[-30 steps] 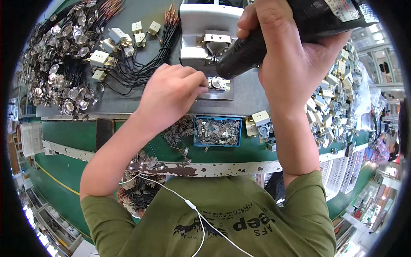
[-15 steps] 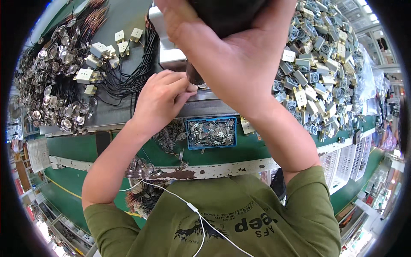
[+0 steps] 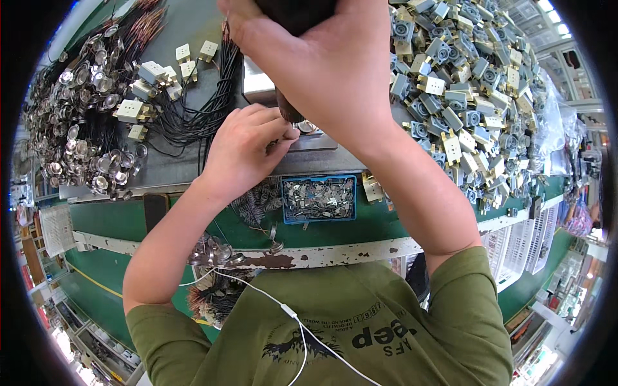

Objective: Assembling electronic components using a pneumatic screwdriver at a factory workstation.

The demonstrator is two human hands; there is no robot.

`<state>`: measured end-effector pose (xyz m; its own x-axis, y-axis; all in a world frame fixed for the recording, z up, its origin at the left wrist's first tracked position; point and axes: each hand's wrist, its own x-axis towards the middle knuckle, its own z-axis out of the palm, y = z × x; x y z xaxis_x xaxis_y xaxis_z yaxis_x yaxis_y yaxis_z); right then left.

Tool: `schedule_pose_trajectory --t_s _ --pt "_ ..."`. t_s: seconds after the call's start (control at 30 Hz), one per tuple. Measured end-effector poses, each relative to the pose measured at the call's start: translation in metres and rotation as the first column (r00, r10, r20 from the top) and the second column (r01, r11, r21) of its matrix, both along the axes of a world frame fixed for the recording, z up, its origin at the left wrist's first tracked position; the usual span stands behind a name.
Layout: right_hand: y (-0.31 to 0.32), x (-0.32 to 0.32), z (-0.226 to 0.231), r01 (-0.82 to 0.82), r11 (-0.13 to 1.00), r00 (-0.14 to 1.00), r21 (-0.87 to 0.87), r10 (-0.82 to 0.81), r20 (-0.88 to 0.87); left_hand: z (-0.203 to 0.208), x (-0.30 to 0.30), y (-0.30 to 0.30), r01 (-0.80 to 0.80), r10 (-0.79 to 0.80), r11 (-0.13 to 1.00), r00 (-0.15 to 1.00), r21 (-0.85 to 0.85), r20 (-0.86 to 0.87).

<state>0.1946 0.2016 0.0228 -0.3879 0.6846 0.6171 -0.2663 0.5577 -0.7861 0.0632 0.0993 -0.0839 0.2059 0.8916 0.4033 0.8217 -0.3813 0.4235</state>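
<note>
My right hand [image 3: 335, 77] is wrapped round a black electric screwdriver [image 3: 296, 14], whose dark lower end [image 3: 291, 114] points down just above my left fingertips. My left hand [image 3: 248, 145] is closed in a pinch at the metal block [image 3: 315, 142] on the bench; what its fingers hold is hidden. Right beside those fingertips, on the block, lies a small round metal part [image 3: 307, 127]. My right hand and the tool cover much of the space behind it, where part of a shiny metal box [image 3: 257, 82] shows.
To the left lie a heap of round metal caps on wires [image 3: 84, 148], black cables [image 3: 199, 122] and several white-and-grey sockets [image 3: 132, 111]. A large pile of grey and cream sockets [image 3: 463, 109] fills the right. Nearer stands a blue tray [image 3: 320, 221] of small metal pieces, before the chipped white bench edge [image 3: 335, 255].
My right hand and the screwdriver's upper part have swung to the left, uncovering more of the socket pile and the metal block. My left hand has barely shifted.
</note>
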Motion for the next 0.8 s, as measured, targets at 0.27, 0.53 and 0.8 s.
schedule_pose_trajectory --t_s 0.27,0.53,0.8 --pt "0.011 -0.007 -0.006 -0.344 0.932 0.939 -0.117 0.339 -0.063 -0.002 0.000 -0.004 -0.206 0.216 0.962 0.975 -0.182 0.042" --pt "-0.008 -0.006 -0.014 -0.302 0.944 0.949 -0.133 0.284 -0.135 0.030 0.002 0.011 -0.165 0.108 0.861 0.984 -0.481 -0.144" --pt "-0.013 -0.011 -0.016 -0.225 0.974 0.951 -0.034 0.212 -0.225 0.025 -0.001 0.013 -0.151 0.110 0.843 0.988 -0.516 -0.109"
